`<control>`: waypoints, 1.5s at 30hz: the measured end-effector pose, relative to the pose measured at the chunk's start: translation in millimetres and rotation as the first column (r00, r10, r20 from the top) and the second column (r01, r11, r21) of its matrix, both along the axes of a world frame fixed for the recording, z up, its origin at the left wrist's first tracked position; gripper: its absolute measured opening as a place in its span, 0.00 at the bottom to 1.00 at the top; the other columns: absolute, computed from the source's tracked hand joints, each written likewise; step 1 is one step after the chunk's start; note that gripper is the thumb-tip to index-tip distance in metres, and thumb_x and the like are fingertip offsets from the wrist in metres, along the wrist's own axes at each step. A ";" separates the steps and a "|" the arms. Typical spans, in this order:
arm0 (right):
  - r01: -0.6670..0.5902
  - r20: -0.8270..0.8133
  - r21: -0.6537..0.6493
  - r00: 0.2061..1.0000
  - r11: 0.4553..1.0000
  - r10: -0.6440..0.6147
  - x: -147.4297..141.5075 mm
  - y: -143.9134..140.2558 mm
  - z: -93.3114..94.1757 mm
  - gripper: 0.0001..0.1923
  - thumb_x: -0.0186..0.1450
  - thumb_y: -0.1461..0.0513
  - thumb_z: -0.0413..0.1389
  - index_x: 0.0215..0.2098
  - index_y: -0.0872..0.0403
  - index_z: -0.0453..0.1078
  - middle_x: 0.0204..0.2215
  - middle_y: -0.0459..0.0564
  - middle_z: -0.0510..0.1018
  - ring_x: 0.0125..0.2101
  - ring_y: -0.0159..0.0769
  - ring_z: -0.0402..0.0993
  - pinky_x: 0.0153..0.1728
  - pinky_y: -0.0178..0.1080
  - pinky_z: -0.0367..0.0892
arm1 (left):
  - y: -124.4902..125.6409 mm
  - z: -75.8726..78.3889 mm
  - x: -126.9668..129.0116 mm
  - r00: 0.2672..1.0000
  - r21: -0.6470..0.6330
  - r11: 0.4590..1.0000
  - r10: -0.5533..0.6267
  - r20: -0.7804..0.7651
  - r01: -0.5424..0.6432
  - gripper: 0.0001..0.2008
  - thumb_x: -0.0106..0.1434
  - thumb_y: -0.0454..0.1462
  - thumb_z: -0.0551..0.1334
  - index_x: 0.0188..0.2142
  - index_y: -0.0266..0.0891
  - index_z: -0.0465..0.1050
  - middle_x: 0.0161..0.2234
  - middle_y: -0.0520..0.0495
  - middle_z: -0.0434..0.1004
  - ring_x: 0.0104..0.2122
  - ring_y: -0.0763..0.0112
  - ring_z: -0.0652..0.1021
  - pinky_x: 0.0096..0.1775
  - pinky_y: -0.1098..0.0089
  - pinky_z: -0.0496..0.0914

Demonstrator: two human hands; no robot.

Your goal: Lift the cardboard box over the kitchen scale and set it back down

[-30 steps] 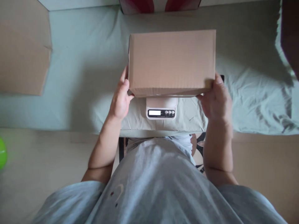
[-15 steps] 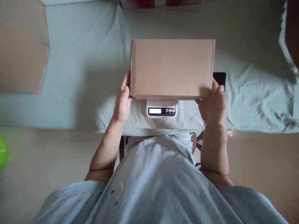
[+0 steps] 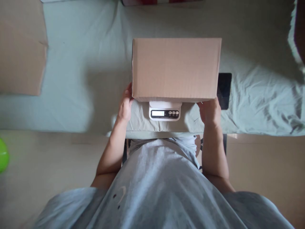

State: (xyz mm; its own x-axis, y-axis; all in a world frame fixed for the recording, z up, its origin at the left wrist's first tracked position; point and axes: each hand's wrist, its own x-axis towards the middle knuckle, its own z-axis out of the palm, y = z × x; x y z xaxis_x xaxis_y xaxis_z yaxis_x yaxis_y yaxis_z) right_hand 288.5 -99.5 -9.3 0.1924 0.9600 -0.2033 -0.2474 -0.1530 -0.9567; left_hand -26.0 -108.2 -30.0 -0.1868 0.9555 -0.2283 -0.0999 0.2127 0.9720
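Note:
A closed brown cardboard box (image 3: 176, 68) sits over a small white digital scale (image 3: 165, 111), whose display and buttons stick out at the box's near edge. The scale stands on a pale green sheet (image 3: 90, 73). My left hand (image 3: 125, 106) grips the box's near left corner, thumb against the side. My right hand (image 3: 209, 112) is at the near right corner, fingertips hidden under the box's bottom edge.
A black flat device (image 3: 224, 90) lies on the sheet just right of the box. A flat piece of cardboard (image 3: 21, 54) lies at the far left. A green object (image 3: 3, 156) is on the floor at the left edge. A red box (image 3: 162, 2) is at the top.
The box has come down level over the scale. Both hands slid from its sides, thumbs on top, down to its near lower corners, uncovering the black device.

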 end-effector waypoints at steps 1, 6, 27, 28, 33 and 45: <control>0.003 -0.005 -0.006 1.000 1.000 -0.003 0.1 0.3 0.7 0.16 0.58 0.45 0.53 0.40 0.38 0.73 0.49 0.41 0.79 0.60 0.44 0.68 0.59 0.56 0.66 | 0.4 -0.1 -0.2 1.000 -0.003 1.000 0.001 0.001 -0.001 0.25 0.67 0.49 0.48 0.60 0.48 0.64 0.64 0.48 0.63 0.65 0.61 0.62 0.62 0.52 0.61; 0.005 -0.021 -0.024 1.000 1.000 -0.006 0.3 1.1 5.7 0.17 0.59 0.44 0.52 0.41 0.39 0.73 0.49 0.42 0.79 0.60 0.45 0.67 0.58 0.57 0.66 | 0.5 3.5 -0.3 1.000 -0.003 1.000 -0.012 0.003 0.012 0.23 0.68 0.48 0.48 0.58 0.49 0.66 0.64 0.51 0.64 0.66 0.62 0.61 0.63 0.53 0.59; -0.044 0.060 0.246 0.998 0.968 0.030 -23.8 75.3 79.0 0.13 0.58 0.45 0.54 0.39 0.35 0.71 0.46 0.36 0.77 0.55 0.41 0.69 0.51 0.44 0.71 | 69.1 91.1 20.9 0.995 0.331 0.939 -0.089 -0.034 0.095 0.20 0.62 0.54 0.58 0.53 0.64 0.66 0.62 0.64 0.62 0.66 0.59 0.58 0.64 0.51 0.59; -0.047 0.075 0.224 0.997 0.973 0.031 -22.8 83.9 72.4 0.13 0.57 0.44 0.54 0.39 0.34 0.70 0.46 0.35 0.77 0.54 0.41 0.69 0.52 0.44 0.70 | 77.6 86.3 21.7 0.997 0.317 0.945 -0.077 -0.032 0.083 0.18 0.64 0.52 0.58 0.53 0.62 0.66 0.61 0.64 0.63 0.65 0.60 0.59 0.64 0.52 0.60; -0.057 0.159 0.133 0.987 0.990 0.036 -23.1 111.4 35.0 0.20 0.58 0.40 0.49 0.45 0.35 0.65 0.49 0.34 0.76 0.56 0.39 0.67 0.61 0.47 0.62 | 107.5 51.8 22.6 1.000 0.206 0.979 -0.005 -0.011 0.007 0.16 0.70 0.40 0.53 0.56 0.53 0.63 0.61 0.61 0.65 0.64 0.63 0.61 0.64 0.53 0.61; -0.099 0.026 -0.001 0.995 0.995 0.099 -21.1 125.8 -2.5 0.35 0.40 0.29 0.56 0.40 0.35 0.68 0.49 0.31 0.78 0.61 0.46 0.57 0.67 0.51 0.49 | 118.7 19.3 16.2 0.999 0.058 0.998 -0.028 -0.019 0.029 0.18 0.73 0.44 0.47 0.60 0.54 0.59 0.63 0.64 0.60 0.67 0.67 0.52 0.67 0.59 0.54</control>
State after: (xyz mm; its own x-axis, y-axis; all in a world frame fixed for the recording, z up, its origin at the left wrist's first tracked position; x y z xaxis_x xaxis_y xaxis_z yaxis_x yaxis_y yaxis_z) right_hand 267.3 26.3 -11.8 0.1014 0.9747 -0.1993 -0.2057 -0.1754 -0.9628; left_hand -9.7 10.5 -10.7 -0.1627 0.9722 -0.1686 -0.0770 0.1578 0.9845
